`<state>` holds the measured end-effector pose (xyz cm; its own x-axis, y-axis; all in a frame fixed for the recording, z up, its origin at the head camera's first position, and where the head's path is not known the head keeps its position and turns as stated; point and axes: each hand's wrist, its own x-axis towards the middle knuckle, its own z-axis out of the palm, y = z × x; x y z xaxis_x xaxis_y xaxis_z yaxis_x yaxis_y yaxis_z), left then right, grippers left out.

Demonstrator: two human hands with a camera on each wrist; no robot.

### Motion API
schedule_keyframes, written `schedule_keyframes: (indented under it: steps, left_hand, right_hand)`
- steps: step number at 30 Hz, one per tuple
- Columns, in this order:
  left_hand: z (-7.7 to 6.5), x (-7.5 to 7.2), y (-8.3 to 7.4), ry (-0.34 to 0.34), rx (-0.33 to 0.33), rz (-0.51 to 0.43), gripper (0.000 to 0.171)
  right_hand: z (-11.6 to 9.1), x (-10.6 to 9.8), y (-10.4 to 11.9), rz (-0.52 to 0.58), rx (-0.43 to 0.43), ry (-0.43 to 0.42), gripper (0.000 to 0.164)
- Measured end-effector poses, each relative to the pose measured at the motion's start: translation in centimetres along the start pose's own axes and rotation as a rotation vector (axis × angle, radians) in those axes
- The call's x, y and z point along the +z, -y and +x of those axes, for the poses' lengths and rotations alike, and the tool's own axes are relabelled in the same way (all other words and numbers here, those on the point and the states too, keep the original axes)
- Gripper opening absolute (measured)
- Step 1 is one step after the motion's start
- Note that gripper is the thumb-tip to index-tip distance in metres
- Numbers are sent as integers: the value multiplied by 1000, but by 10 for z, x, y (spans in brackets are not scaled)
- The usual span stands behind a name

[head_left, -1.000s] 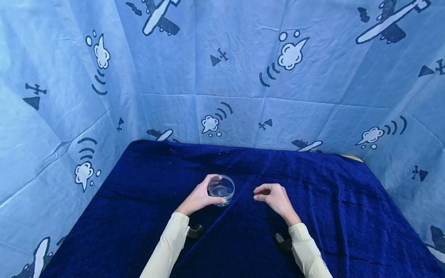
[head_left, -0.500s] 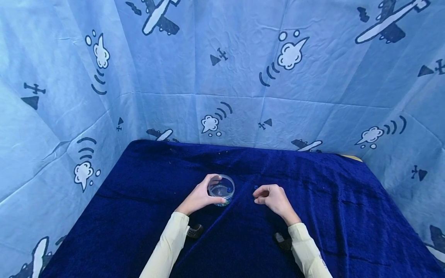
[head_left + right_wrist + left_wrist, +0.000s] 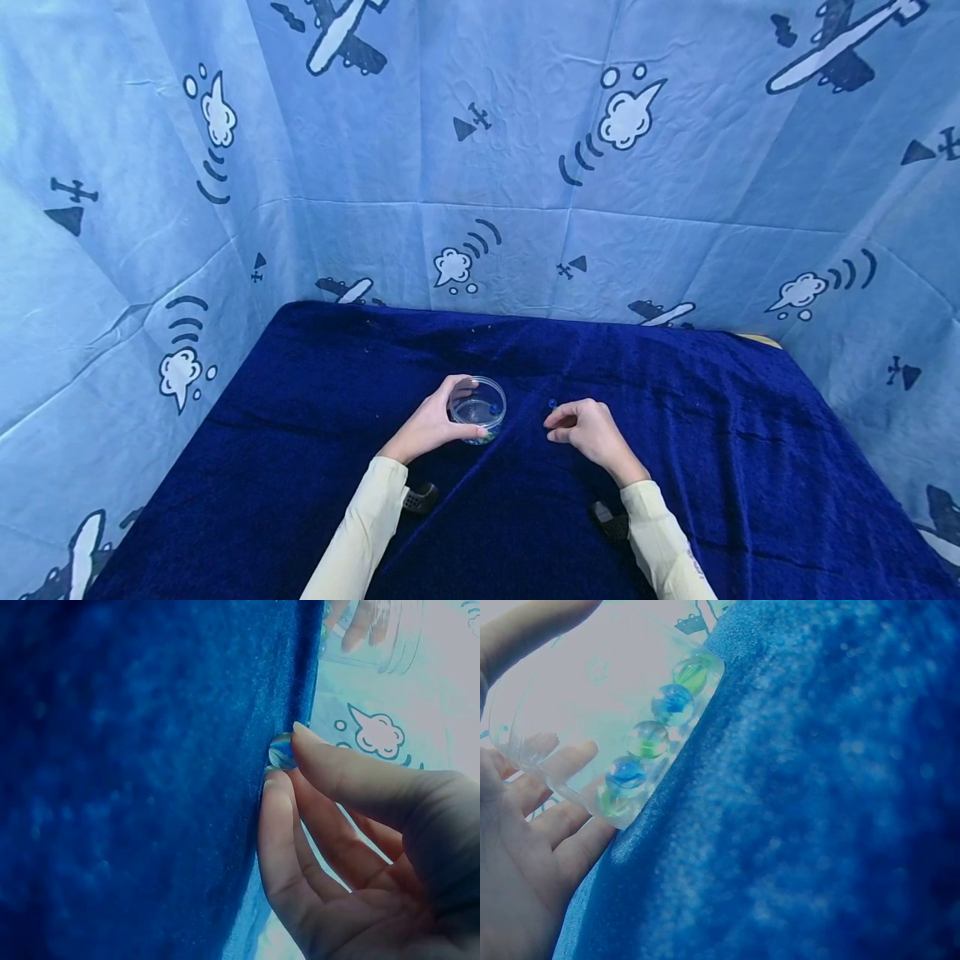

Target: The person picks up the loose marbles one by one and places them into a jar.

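My left hand (image 3: 438, 421) grips a clear round plastic jar (image 3: 477, 408), thumb on the near side and fingers round the back. In the left wrist view several glass marbles (image 3: 673, 703) with blue or green swirls lie along the jar's bottom. To the right of the jar, my right hand (image 3: 588, 429) is low over the cloth with curled fingers. The right wrist view shows a blue-swirled marble (image 3: 280, 751) between its thumb and fingertips, partly covered by the thumb, in what looks like a pinch. A dark blue marble (image 3: 552, 403) lies on the cloth just beyond the index finger.
A dark blue velvety cloth (image 3: 360, 358) with folds covers the table. Light blue curtains (image 3: 517, 175) printed with planes and clouds stand behind it and at both sides. Something yellow (image 3: 761, 341) shows at the far right edge.
My right hand's index finger has drawn back toward the thumb, so the far marble shows more clearly on the cloth. The left hand and the jar have hardly moved.
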<state>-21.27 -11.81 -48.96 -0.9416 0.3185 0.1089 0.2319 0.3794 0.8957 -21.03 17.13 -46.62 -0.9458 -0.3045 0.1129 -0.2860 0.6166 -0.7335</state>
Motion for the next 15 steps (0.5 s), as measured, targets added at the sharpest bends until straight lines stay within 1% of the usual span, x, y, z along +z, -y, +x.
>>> schedule_keyframes:
  steps: [7, 15]
  left_hand:
    - [0, 0, 0, -2, 4, -3, 80]
    - [0, 0, 1, 0, 5, -10, 81]
  right_hand:
    - [0, 0, 0, -9, -24, 9, 11]
    - [1, 0, 0, 13, -13, 20, 9]
